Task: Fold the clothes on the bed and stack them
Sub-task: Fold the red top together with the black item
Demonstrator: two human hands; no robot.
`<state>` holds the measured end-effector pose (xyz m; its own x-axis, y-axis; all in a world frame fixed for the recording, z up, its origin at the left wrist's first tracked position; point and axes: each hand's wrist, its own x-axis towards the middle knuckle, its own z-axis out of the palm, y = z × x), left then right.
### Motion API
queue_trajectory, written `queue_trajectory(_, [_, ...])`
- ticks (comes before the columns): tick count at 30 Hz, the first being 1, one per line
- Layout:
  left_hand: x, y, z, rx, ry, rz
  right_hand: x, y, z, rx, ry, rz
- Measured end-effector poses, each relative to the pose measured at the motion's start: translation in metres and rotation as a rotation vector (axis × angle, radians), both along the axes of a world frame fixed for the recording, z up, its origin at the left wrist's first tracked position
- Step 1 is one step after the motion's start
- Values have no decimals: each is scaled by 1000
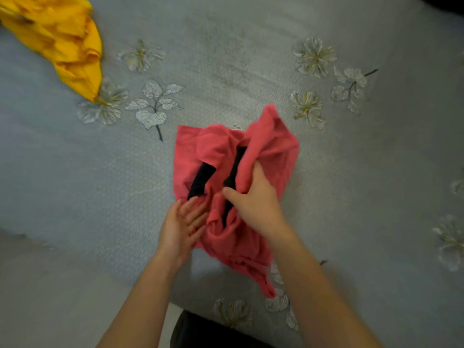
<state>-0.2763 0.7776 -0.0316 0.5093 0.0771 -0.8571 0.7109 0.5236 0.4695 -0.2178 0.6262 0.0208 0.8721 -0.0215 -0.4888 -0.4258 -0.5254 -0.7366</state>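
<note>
You are early in the job. The pink garment (216, 151) lies in the middle of the bed (251, 59), near the edge where you stand. It is crumpled and bunched, with black strips showing between the folds, and no clean fold is visible in it. Your right hand (253, 199) is clenched round a bunch of its fabric near the middle and holds that part up off the bed. Your left hand (180, 224) lies flat with straight fingers on the garment's near left edge, pressing it down and gripping nothing. The yellow garment (62, 41) sits well apart at the far left of the view, loose and unfolded. No stack shows anywhere. By my reading, both pieces are left to fold, and the stacking comes after that.
</note>
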Motion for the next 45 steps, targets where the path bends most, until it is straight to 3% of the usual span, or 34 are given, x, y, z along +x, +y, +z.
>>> queue_trajectory(2, [-6, 22, -3, -9, 37, 95, -6, 29, -7, 32, 113, 223])
queue_trajectory(4, [-10, 32, -6, 23, 97, 62, -15, 37, -20, -56, 185, 350])
queue_trajectory(7, [-9, 27, -8, 107, 169, -55, -31, 20, -39, -230, 81, 253])
queue_trajectory(11, [-7, 17, -7, 399, -103, -276, -46, -15, -52, -379, -63, 65])
queue_trajectory(15, [-5, 26, -2, 595, -231, -104, -57, -30, -54, -271, 35, 119])
queue_trajectory(17, [-14, 35, -15, 719, -134, -5, -63, -29, -60, -295, 71, 216])
queue_trajectory(20, [-30, 39, -41, 712, 83, 42, -67, -18, -70, -291, 179, 277])
queue_trajectory(23, [-33, 34, -51, 586, 312, 110, -57, -10, -75, -96, 172, -92])
queue_trajectory(26, [-29, 18, -44, 278, 369, 229, -46, -13, -81, -78, 274, -471])
queue_trajectory(28, [-28, 7, -41, 263, 344, 137, -46, -14, -86, -117, 335, -374])
queue_trajectory(32, [-22, 8, -31, 592, 180, 48, -42, -16, -83, -145, 450, -156])
queue_trajectory(36, [-18, 42, -19, 817, 22, 53, -53, 4, -63, 106, 988, 200])
queue_trajectory(37, [-18, 52, -19, 857, 3, 36, -57, 10, -61, 104, 1013, 302])
queue_trajectory(39, [-21, 70, -24, 909, 13, 1, -56, 14, -66, 14, 725, 349])
queue_trajectory(42, [-22, 80, -36, 1039, 10, -101, -21, 9, -69, -153, 89, 78])
queue_trajectory(45, [-14, 64, -34, 1269, -110, -359, 31, 10, -68, -214, -96, -4])
